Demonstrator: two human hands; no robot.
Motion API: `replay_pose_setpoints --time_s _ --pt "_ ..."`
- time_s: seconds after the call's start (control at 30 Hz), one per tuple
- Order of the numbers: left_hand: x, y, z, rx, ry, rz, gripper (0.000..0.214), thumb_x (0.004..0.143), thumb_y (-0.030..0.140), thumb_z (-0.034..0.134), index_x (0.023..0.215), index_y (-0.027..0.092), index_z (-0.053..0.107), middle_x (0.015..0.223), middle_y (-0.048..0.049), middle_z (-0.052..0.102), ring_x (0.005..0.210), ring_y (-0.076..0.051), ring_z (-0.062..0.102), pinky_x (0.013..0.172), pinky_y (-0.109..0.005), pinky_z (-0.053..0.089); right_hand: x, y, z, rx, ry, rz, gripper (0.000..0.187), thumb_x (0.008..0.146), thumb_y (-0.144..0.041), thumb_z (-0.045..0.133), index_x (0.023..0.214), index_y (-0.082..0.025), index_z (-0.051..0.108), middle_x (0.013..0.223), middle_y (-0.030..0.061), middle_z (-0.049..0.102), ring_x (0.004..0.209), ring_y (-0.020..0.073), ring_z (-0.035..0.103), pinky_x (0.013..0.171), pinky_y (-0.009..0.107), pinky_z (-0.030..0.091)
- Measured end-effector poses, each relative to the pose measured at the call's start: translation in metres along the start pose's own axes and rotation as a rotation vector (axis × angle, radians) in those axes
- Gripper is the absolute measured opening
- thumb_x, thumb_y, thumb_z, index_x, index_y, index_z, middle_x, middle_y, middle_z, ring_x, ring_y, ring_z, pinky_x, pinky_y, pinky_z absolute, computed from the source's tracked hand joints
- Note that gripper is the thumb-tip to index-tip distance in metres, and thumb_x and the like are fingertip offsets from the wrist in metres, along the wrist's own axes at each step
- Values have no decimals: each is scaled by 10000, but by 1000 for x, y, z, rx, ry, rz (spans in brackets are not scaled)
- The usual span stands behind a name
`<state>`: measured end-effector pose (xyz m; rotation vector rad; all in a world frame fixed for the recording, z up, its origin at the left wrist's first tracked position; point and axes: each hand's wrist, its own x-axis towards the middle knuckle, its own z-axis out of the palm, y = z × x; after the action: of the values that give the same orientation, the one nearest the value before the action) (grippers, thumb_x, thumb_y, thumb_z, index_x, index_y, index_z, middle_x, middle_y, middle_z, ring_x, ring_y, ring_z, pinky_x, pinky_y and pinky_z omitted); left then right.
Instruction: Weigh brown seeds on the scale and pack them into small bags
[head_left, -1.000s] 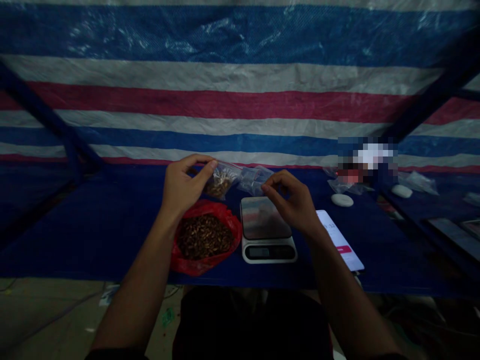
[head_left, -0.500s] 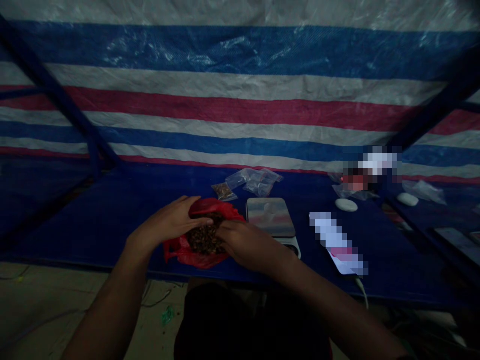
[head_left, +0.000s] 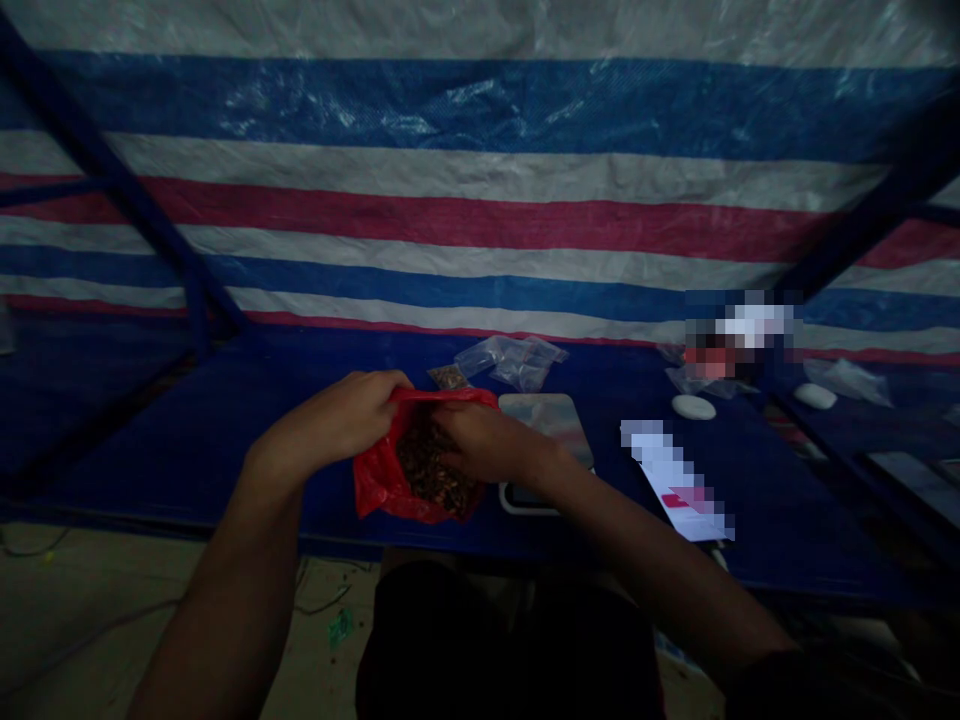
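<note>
A red plastic bag [head_left: 375,478] stands with its mouth open on the blue tabletop, part filled with small dry brown pieces [head_left: 431,470]. My left hand [head_left: 358,412] is closed on the bag's left rim, its fingertips hidden by the plastic. Inside the mouth, my right hand [head_left: 491,440] has its fingers curled down at the brown pieces; what they grip is hidden. Just right of the bag is a small digital scale [head_left: 546,420] with a shiny square platform, partly covered by my right forearm. Behind the bag lies a small clear packet [head_left: 448,377] of similar brown pieces.
Clear plastic bags [head_left: 517,362] lie behind the scale. A blurred-out, phone-like object [head_left: 667,480] with a cable is on the right, near a white rounded object [head_left: 694,407]. Blue metal bars [head_left: 142,220] and a striped tarp [head_left: 480,230] bound the table.
The red bag has shifted slightly right and its rim is raised. My left hand has moved from over the contents to the rim; my right hand reaches further into the bag.
</note>
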<state>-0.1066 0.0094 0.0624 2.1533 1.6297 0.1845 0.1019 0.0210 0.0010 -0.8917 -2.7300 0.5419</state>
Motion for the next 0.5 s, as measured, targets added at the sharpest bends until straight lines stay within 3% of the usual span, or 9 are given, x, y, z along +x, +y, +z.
replay_pose_setpoints --time_s 0.1,0.2,0.3,0.4,0.43,0.5 --pt "4 -9 8 -12 -46 -42 296 911 292 447 1039 200 698 1006 -74 781 912 -229 731 730 -291 514 9 7 8 -18 -24 24 447 851 -125 707 1280 -36 622 1275 256 684 1122 329 684 918 439 554" --pt "1 -24 14 18 -38 -63 340 951 373 442 1109 195 685 1060 -88 766 945 -239 720 782 -317 528 14 9 11 -53 -54 18 429 870 -116 679 1289 -41 632 1285 249 688 1124 325 689 912 418 545" --pt "-11 -28 18 188 179 -73 445 919 423 569 1294 190 628 1273 -133 686 1161 -317 651 944 -407 520 17 6 7 -108 -100 38 338 890 -49 591 1214 -67 687 1212 211 733 1060 289 719 876 375 539" --pt "-28 -14 25 285 347 26 466 902 386 644 1341 233 605 1355 -127 626 1255 -350 581 1037 -463 482 20 2 4 -158 -117 52 318 894 -81 612 1200 -86 700 1190 198 741 1039 287 727 844 363 542" --pt "-33 -7 30 257 324 83 368 929 353 617 1281 249 634 1317 -110 643 1225 -324 601 1032 -444 487 22 1 4 -166 -113 49 322 902 -112 628 1216 -98 696 1214 196 732 1053 289 723 849 364 543" --pt "-40 4 45 181 167 138 208 968 295 566 1140 251 675 1201 -86 691 1111 -272 660 971 -396 517 25 0 6 -176 -108 26 308 948 -162 606 1241 -126 693 1260 185 712 1096 280 710 884 368 540"
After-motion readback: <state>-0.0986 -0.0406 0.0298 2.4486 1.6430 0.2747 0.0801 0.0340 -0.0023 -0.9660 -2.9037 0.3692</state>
